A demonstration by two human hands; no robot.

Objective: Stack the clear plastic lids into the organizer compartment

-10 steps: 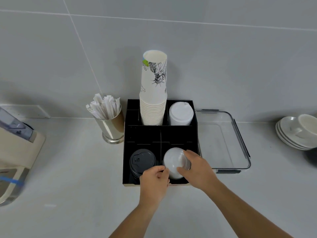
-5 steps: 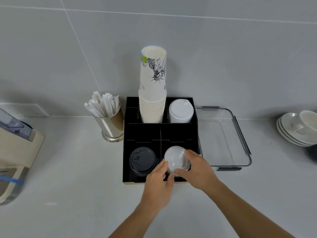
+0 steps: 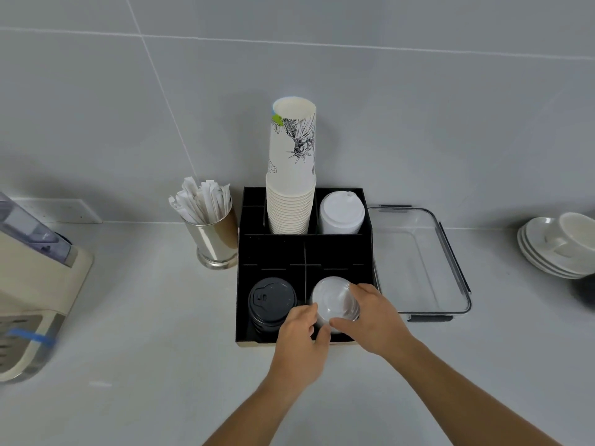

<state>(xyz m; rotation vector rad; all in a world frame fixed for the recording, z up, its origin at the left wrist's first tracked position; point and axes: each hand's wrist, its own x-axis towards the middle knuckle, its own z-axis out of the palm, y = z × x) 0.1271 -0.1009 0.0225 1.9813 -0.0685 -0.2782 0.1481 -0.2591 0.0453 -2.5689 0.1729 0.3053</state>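
Inside the front right compartment of the black organizer (image 3: pixel 273 252), the stack of clear plastic lids (image 3: pixel 335 299) sits clasped between both hands, the left hand (image 3: pixel 301 342) on its near-left edge and the right hand (image 3: pixel 375 317) curled round its right side. Beside it in the organizer's front left compartment stand black lids (image 3: pixel 272 299); at the organizer's back rise paper cups (image 3: pixel 291 175) and white lids (image 3: pixel 341 212).

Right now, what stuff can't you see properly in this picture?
- Head view: the clear lids, how many are stacked; the left hand and right hand cover the sides.
- Beige machine: cut off by the left edge.
- Cup on saucers: cut off by the right edge.
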